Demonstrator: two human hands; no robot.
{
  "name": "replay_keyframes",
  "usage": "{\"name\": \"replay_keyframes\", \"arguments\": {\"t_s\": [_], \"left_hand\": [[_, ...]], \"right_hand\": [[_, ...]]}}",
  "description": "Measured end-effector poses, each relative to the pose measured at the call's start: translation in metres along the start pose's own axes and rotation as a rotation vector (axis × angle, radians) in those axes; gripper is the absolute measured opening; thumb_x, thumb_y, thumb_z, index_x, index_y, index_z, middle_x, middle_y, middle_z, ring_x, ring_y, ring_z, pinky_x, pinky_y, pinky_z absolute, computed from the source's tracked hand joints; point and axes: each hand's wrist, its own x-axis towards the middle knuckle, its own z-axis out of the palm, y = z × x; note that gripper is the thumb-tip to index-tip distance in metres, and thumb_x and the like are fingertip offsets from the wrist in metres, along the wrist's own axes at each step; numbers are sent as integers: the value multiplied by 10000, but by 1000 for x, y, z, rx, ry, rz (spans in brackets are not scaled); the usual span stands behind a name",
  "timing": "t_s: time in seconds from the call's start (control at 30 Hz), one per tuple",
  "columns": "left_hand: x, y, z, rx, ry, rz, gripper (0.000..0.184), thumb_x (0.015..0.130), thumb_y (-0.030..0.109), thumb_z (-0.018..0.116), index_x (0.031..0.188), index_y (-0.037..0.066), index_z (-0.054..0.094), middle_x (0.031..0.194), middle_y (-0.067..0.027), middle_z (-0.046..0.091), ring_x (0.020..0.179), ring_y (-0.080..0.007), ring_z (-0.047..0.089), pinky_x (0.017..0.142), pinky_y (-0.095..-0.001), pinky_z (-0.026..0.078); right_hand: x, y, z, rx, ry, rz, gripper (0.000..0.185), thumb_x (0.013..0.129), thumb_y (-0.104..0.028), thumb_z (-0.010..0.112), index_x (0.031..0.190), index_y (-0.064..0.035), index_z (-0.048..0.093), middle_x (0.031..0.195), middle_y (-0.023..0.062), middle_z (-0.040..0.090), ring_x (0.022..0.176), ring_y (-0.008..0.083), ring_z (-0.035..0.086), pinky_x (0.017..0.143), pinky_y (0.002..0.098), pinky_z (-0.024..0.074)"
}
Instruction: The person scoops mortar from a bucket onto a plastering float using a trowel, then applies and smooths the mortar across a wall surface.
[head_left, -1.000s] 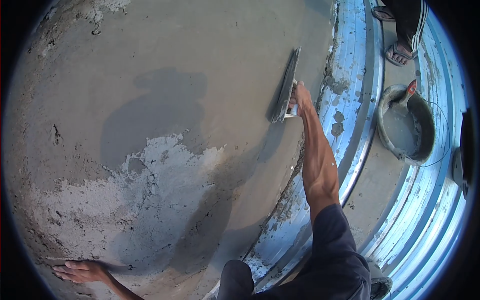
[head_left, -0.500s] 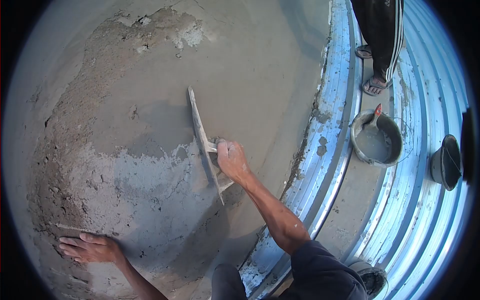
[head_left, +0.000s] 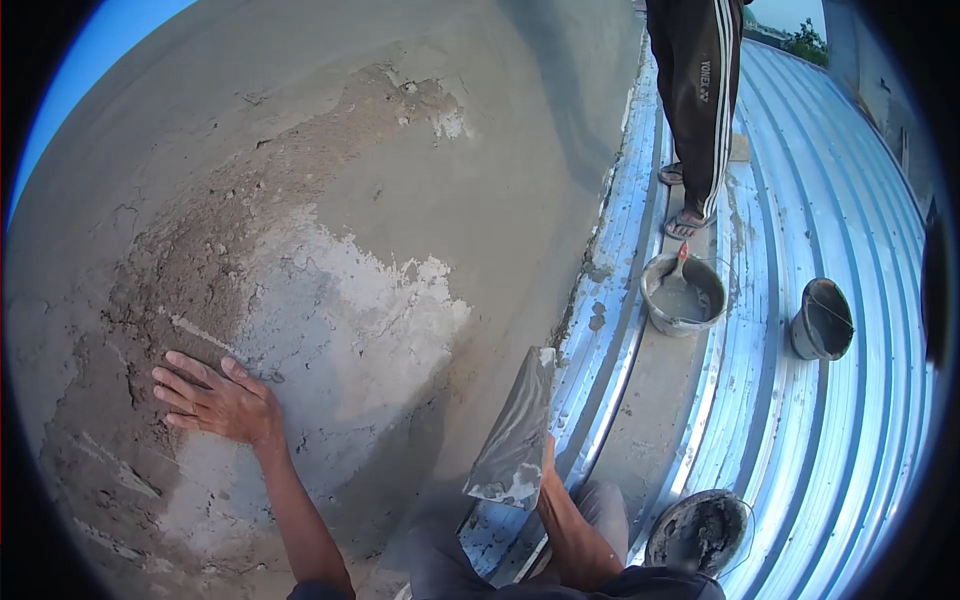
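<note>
My left hand [head_left: 222,402] rests open with spread fingers on the rough, partly plastered wall [head_left: 330,330], at the edge between brown coarse mortar and a pale bare patch. My right hand [head_left: 547,465], low in the view, grips a plastering float [head_left: 515,430]. Its long flat face shows toward me, streaked with wet grey mortar, and it hides most of my fingers. The float is off the wall, over the strip where wall and metal roofing meet.
Ribbed metal sheeting [head_left: 790,220] runs along the right, with a board [head_left: 650,410] on it. A bucket [head_left: 683,322] with a red-handled brush [head_left: 681,262], a dark bucket [head_left: 822,320] and a mortar bucket [head_left: 700,532] stand there. Another person in dark trousers [head_left: 690,90] stands farther up.
My right hand has drawn the float off the wall, down and right, turning its face toward me. My left hand stays on the wall, its fingers more spread. The view has shifted.
</note>
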Motion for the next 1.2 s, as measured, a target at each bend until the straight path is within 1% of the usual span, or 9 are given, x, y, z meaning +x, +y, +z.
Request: {"name": "replay_keyframes", "arguments": {"t_s": [0.3, 0.57, 0.73, 0.8, 0.93, 1.0, 1.1, 1.13, 1.2], "left_hand": [[-4, -8, -7, -234, -171, -47, 582, 991, 397, 354, 1531, 211, 247, 1586, -199, 92, 1467, -393, 43, 1133, -616, 2], [-2, -12, -20, -342, -228, 47, 622, 941, 399, 435, 1517, 217, 290, 1589, -179, 114, 1473, -367, 46, 1136, -612, -49], [-21, -24, -44, -941, -282, 192, 498, 914, 269, 527, 1390, 126, 500, 1349, -152, 540, 1348, -303, 417, 1163, -577, 26], [-55, -29, -66, -1225, -562, 205, 371, 925, 216, 540, 1252, 51, 598, 1003, -121, 698, 1024, -262, 661, 1105, -520, 303], [-160, -20, -138, -1707, -1660, -597, 427, 997, 364, 451, 1097, -5, 639, 854, -87, 711, 739, -220, 697, 730, -367, 540], [-212, -16, -174, -1724, -2474, -871, 547, 1004, 462, 378, 1170, -9, 601, 938, -120, 702, 778, -246, 693, 804, -367, 539], [-233, -3, -254, -1653, -2516, -1572, 666, 963, 553, 381, 1205, -43, 552, 1029, -218, 641, 900, -302, 657, 826, -474, 536], [-241, -1, -261, -1623, -2564, -1586, 666, 963, 553, 381, 1205, -43, 552, 1029, -218, 641, 900, -302, 657, 826, -474, 536], [-258, 8, -265, -2547, -2854, -1885, 727, 922, 591, 414, 1236, -58, 507, 1083, -250, 595, 969, -385, 617, 913, -589, 471]], "right_hand": [[-83, -2, -44, 56, -143, -146, 369, 949, -300, 377, 1086, -29, 587, 985, 150, 662, 868, 301, 672, 730, 442, 581], [-133, 18, 30, -309, 309, -131, 508, 970, -339, 327, 1270, 26, 512, 1202, 203, 605, 1068, 361, 610, 949, 487, 499], [-154, 13, 43, -333, 385, -89, 487, 985, -298, 311, 1283, 40, 497, 1234, 202, 588, 1099, 341, 595, 981, 455, 473], [-159, 10, 38, -377, 328, -70, 486, 987, -297, 303, 1291, 30, 495, 1244, 197, 584, 1107, 337, 590, 980, 454, 472], [-171, 13, 45, -428, 363, -60, 489, 991, -311, 301, 1287, 24, 500, 1243, 191, 585, 1117, 330, 587, 986, 451, 467], [-176, 17, 50, -402, 371, -21, 499, 995, -328, 301, 1288, 25, 499, 1255, 189, 579, 1133, 324, 577, 1005, 452, 452], [-173, 19, 14, -378, 415, -4, 515, 1001, -346, 302, 1297, 32, 490, 1279, 198, 563, 1132, 323, 573, 997, 452, 446], [-163, 15, -35, -114, -9, 155, 521, 1003, -350, 300, 1307, 33, 478, 1294, 209, 549, 1114, 335, 575, 982, 449, 448], [-167, 17, -45, 158, -419, 291, 528, 1004, -355, 298, 1318, 34, 467, 1309, 220, 535, 1095, 346, 577, 967, 446, 450]]}}
